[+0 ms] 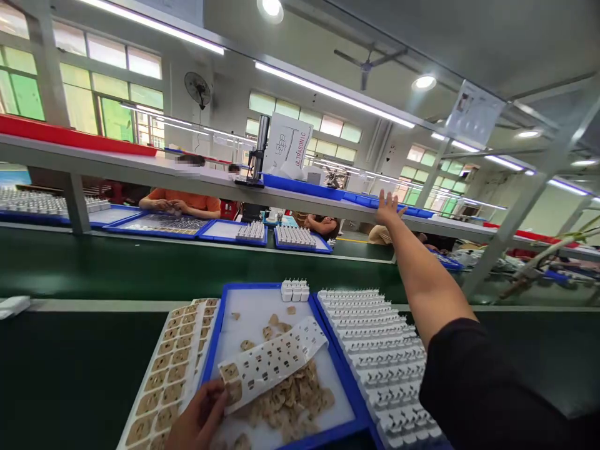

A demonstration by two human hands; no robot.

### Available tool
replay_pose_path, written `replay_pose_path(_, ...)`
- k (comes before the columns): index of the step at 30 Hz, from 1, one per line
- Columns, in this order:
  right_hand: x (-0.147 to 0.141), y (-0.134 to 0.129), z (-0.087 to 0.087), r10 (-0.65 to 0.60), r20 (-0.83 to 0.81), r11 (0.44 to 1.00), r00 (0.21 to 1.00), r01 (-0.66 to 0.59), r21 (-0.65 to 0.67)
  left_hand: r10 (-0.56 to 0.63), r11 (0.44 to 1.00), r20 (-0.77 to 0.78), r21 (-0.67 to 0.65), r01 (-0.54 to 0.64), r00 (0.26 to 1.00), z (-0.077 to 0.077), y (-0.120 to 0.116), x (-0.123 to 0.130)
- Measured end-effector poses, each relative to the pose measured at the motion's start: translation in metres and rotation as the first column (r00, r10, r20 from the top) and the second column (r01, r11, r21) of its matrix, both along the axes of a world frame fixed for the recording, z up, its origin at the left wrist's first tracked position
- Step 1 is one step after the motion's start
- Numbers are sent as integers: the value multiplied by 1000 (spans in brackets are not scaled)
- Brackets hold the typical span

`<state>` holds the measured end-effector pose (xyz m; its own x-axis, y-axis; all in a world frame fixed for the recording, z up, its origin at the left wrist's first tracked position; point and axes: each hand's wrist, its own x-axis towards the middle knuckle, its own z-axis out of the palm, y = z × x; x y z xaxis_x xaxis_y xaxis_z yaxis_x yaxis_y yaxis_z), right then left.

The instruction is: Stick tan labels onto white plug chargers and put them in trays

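Observation:
My left hand (201, 412) pinches the lower left end of a white perforated strip (274, 359), which has a couple of tan stickers left at that end. Under the strip, a blue-rimmed tray (217, 337) holds a pile of loose tan pieces (300, 400) and a small block of white parts (295, 290). Sheets of tan stickers (171, 369) lie left of the tray, and rows of white parts with pins (375, 356) fill a tray on its right. My right hand (388, 207) reaches up with fingers spread, at the raised shelf beside blue bins (363, 199).
A green belt (140, 265) runs across behind the trays. Beyond it stand more blue trays (234, 231) of white parts, with a person in orange (187, 201) seated there. The shelf (197, 169) carries a stand (255, 156) and a red bin (70, 137). A slanted post (510, 212) rises at right.

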<state>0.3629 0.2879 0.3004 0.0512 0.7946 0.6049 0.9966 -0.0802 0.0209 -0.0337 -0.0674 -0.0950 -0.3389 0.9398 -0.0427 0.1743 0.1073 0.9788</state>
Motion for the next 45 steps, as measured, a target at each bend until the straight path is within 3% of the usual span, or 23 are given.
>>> replay_pose_path(2,-16,-12,-13,20,36,1000,999,-20,18,-33,997,86,72,26,996,2,-4,2)
replay_pose_path(5,-50,-61,-55,246,155,967,957,-253,29,-17,993,105,122,4,994,10,-10,5)
replay_pose_path(7,-76,-116,-95,512,176,859,841,-504,-93,-8,987,121,157,-12,993,13,-10,5)
replay_pose_path(9,-102,-180,-141,716,53,687,696,-689,-232,-17,985,179,171,-14,984,12,-8,5)
replay_pose_path(11,-127,-240,-190,817,-158,499,555,-817,-290,-20,984,208,179,-18,978,9,-7,4)
replay_pose_path(14,-167,-294,-264,864,-377,294,335,-942,-164,-23,979,219,201,-22,975,8,-8,4)
replay_pose_path(16,-194,-302,-303,880,-407,235,245,-969,-74,-41,976,221,217,-8,974,9,-9,5)
replay_pose_path(18,-217,-297,-326,888,-396,242,234,-970,-31,-75,971,231,240,18,970,11,-10,5)
replay_pose_path(24,-242,-286,-347,888,-436,177,145,-984,34,-102,961,280,276,21,955,12,-9,5)
replay_pose_path(30,-244,-288,-360,920,-376,169,109,-977,132,-28,974,320,223,-46,947,14,-6,7)
replay_pose_path(34,-244,-291,-360,941,-317,184,119,-966,183,7,976,323,202,-76,946,12,-4,7)
replay_pose_path(37,-239,-294,-355,917,-396,157,44,-954,257,34,975,314,198,-101,949,10,-3,6)
replay_pose_path(39,-233,-295,-352,859,-513,202,8,-925,323,40,976,300,191,-101,953,10,-3,6)
replay_pose_path(43,-226,-291,-353,644,-763,437,-54,-793,425,51,977,249,187,-100,967,12,-4,8)
replay_pose_path(45,-224,-289,-355,549,-825,489,-132,-750,445,56,977,217,190,-98,975,13,-4,9)
